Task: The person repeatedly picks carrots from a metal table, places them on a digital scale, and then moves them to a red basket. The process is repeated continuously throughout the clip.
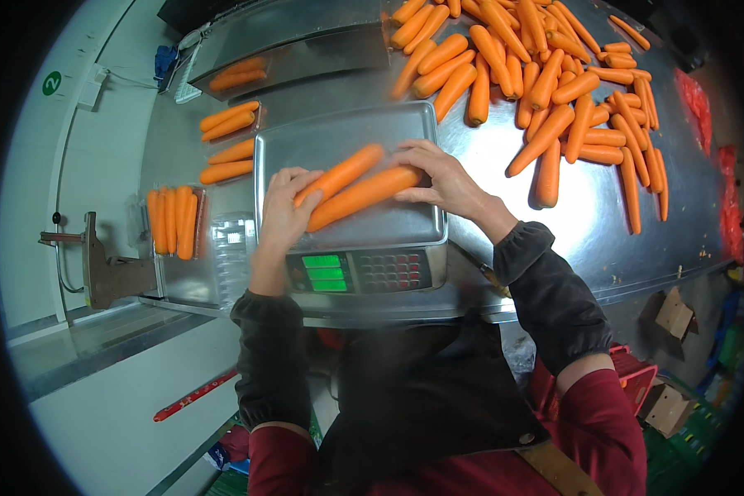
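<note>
Over the metal pan of a digital scale (347,130), two carrots lie side by side at a slant between my hands. My left hand (290,204) grips their lower left ends, the upper carrot (344,172) and the lower carrot (366,197). At the upper right, my right hand (437,177) has its fingers around the end of the lower carrot. Green displays (325,273) glow on the scale's front beside a keypad (392,270). A large heap of loose carrots (533,80) lies on the steel table to the right.
Left of the scale stand trays of carrots (177,217), (228,121), stacked clear plastic trays (232,254) and a metal dispenser-like fixture (108,266). A handled tool (493,279) lies right of the scale. Red plastic bags (694,108) lie at the far right edge; a red crate (632,375) is below.
</note>
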Demonstrator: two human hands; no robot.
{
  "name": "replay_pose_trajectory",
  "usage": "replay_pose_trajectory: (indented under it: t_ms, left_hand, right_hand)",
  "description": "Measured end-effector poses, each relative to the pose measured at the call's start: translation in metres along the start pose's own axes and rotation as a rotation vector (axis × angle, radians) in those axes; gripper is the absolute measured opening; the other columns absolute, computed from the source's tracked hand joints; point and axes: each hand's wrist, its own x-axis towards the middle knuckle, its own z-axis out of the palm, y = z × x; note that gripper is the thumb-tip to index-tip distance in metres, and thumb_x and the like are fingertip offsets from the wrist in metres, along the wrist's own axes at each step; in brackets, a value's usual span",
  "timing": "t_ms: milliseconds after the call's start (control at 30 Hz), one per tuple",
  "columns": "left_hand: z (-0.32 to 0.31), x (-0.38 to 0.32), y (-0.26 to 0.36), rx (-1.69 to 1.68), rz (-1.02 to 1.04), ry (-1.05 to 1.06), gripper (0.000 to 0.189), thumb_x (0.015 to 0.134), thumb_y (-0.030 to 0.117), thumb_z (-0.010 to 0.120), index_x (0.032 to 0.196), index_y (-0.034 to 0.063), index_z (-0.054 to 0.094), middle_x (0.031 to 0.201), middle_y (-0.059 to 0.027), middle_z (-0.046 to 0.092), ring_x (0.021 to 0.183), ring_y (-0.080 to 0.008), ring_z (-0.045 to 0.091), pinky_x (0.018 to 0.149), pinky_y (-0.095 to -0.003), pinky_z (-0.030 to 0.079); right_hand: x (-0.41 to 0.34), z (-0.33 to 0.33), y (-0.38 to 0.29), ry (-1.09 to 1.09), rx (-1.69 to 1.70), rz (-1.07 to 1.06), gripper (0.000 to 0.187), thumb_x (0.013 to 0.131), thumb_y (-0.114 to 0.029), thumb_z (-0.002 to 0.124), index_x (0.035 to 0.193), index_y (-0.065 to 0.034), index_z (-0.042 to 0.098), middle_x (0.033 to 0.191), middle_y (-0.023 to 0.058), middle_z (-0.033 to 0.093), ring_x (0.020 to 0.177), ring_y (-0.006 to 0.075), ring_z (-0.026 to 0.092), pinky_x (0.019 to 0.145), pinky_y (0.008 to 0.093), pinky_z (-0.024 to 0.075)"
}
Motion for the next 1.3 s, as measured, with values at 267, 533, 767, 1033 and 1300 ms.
replay_pose_trajectory:
  t_ms: [267,533,767,1033,1300]
  left_hand:
    - [-0.001,0.006,-0.002,-0.133,-0.098,0.006,0.030,0.088,0.009,0.072,0.117,0.0027,0.074,0.112,-0.0126,0.071,0.108,-0.0295,0.066,0.097,-0.0348,0.050]
    - [0.008,-0.014,-0.005,-0.092,-0.037,0.154,0.025,0.091,0.013,0.073,0.114,0.0037,0.074,0.112,-0.0120,0.071,0.112,-0.0256,0.065,0.100,-0.0332,0.048]
    - [-0.040,-0.051,-0.027,-0.239,-0.215,0.358,0.031,0.101,0.024,0.063,0.124,0.0029,0.070,0.121,-0.0103,0.069,0.114,-0.0197,0.062,0.100,-0.0310,0.045]
    - [-0.062,-0.063,0.010,-0.087,-0.071,0.314,0.047,0.090,0.022,0.070,0.132,0.0021,0.063,0.134,-0.0149,0.062,0.128,-0.0303,0.055,0.111,-0.0393,0.040]
    - [-0.001,-0.017,0.058,0.269,0.145,-0.057,0.087,0.070,0.014,0.074,0.151,0.0061,0.041,0.147,-0.0213,0.046,0.143,-0.0404,0.038,0.121,-0.0508,0.028]
  right_hand:
    - [0.029,0.010,-0.011,-0.056,-0.013,-0.017,0.033,0.077,0.005,0.072,0.106,-0.0063,0.060,0.122,0.0124,0.060,0.134,0.0344,0.049,0.103,0.0425,0.0474]
    - [0.014,0.027,-0.008,0.049,0.003,-0.133,0.029,0.079,0.005,0.070,0.105,-0.0053,0.063,0.124,0.0104,0.064,0.137,0.0352,0.049,0.104,0.0407,0.0476]
    - [-0.077,0.021,-0.025,0.417,0.286,0.268,0.027,0.095,-0.004,0.065,0.121,0.0000,0.061,0.118,0.0091,0.069,0.092,0.0167,0.071,0.084,0.0295,0.0554]
    - [-0.234,0.046,-0.039,0.272,0.558,0.806,0.019,0.103,-0.008,0.059,0.121,-0.0007,0.062,0.092,0.0068,0.072,0.057,0.0067,0.058,0.049,0.0221,0.0469]
    - [-0.268,0.080,-0.022,0.276,0.389,0.694,0.015,0.101,-0.006,0.062,0.115,-0.0011,0.065,0.090,0.0051,0.073,0.079,0.0086,0.068,0.070,0.0240,0.0535]
